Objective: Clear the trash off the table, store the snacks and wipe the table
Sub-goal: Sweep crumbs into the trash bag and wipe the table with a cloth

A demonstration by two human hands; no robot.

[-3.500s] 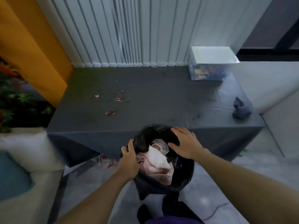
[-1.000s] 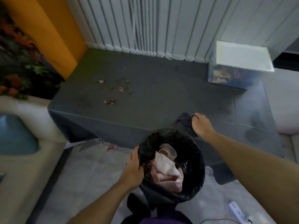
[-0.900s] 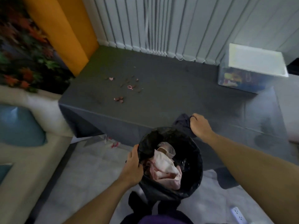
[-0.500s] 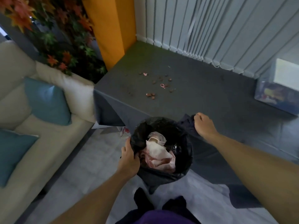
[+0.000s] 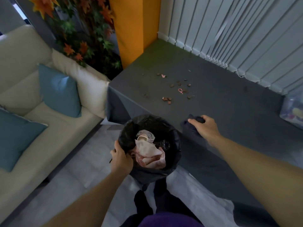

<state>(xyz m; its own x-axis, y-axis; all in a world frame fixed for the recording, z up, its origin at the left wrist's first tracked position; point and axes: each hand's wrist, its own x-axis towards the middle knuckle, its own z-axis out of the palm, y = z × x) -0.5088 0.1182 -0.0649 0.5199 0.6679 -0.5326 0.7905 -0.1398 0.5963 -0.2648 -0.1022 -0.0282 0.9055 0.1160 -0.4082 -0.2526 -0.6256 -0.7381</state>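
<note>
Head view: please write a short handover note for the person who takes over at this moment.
Left hand grips the rim of the black trash bag.
Right hand holds the dark cloth at the near edge of the table.
Done: wrappers are in the bag.
Crumbs lie on the table, far left.
Snack box: right edge, blurred.
To do: wipe them off.

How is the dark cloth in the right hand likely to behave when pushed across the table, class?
The cloth looks floppy: it bunches in folds in the right hand, so it probably crumples rather than slides flat. Small and thin, it is likely light. On the fabric-covered table it may drag, not slip.
</note>
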